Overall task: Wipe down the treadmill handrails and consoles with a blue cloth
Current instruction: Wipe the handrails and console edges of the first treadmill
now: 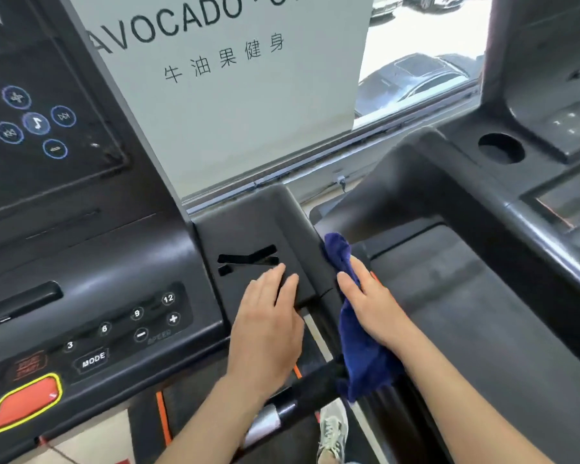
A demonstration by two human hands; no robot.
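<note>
A black treadmill console [91, 289] with numbered speed buttons and a red stop button fills the left. Its right side panel [248, 229] has slots cut in it. My left hand [268, 326] lies flat on that panel, fingers straight, holding nothing. My right hand [372, 303] presses a dark blue cloth [359, 346] against the panel's right edge with straight fingers. The cloth sticks out above my fingertips and hangs down below my wrist over the black handrail [302, 393].
A second treadmill [482, 262] stands close on the right, with a cup hole [501, 147] in its console. A frosted window sign [235, 78] rises behind. My shoe [332, 430] shows below on the belt. Music buttons [36, 122] glow on the upper left screen.
</note>
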